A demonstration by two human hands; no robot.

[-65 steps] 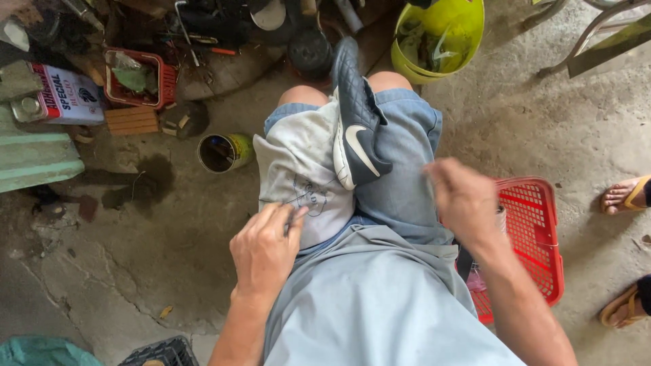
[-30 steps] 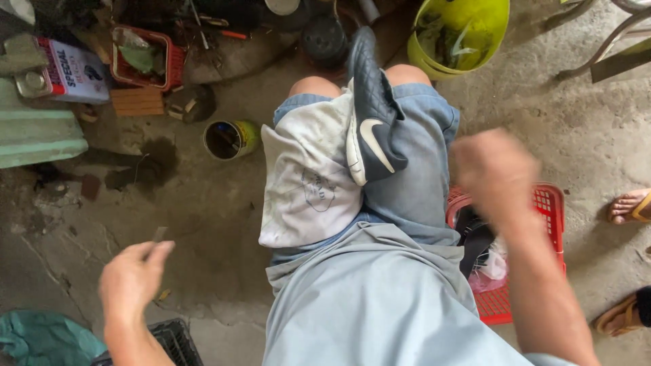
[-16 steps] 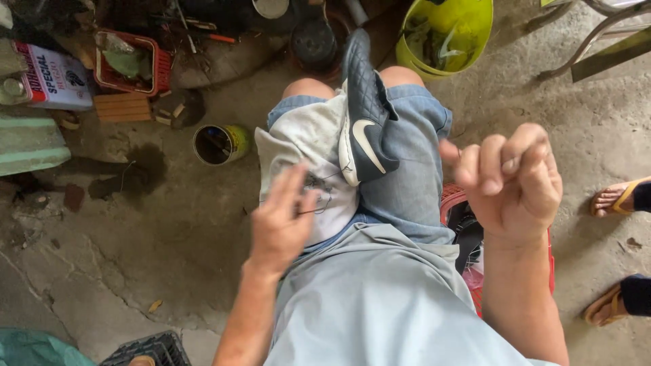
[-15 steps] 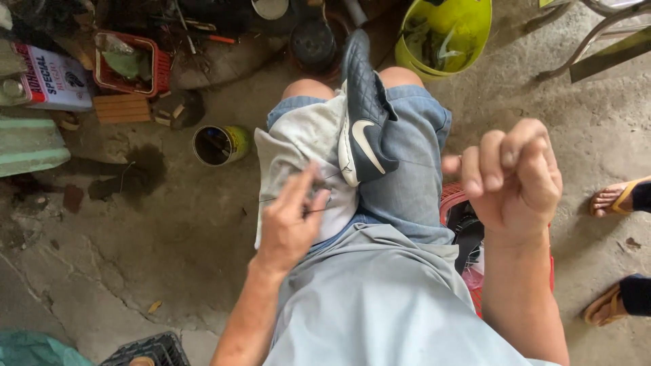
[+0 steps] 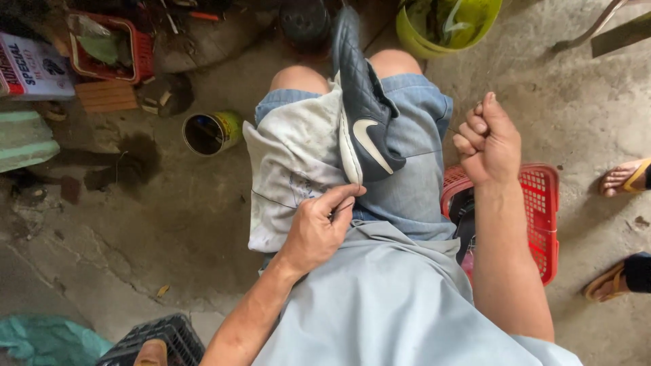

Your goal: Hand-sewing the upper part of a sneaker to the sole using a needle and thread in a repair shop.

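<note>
So the dark shoe [image 5: 363, 115] sits sole-edge up between the knees at 12 o'clock, resting on a grey cloth [image 5: 291, 163] over the lap. Left hand [image 5: 319, 227] pinches fingers together at the shoe's heel. Right hand [image 5: 489, 142], at 2 o'clock, is a raised closed fist above the red basket [image 5: 542, 203]; can't tell what it grips.

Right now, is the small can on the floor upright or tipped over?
Tipped. The can lies on its side on the concrete floor, its open round mouth turned toward the camera with a dark inside showing. Whether anything is inside, cannot tell.
</note>
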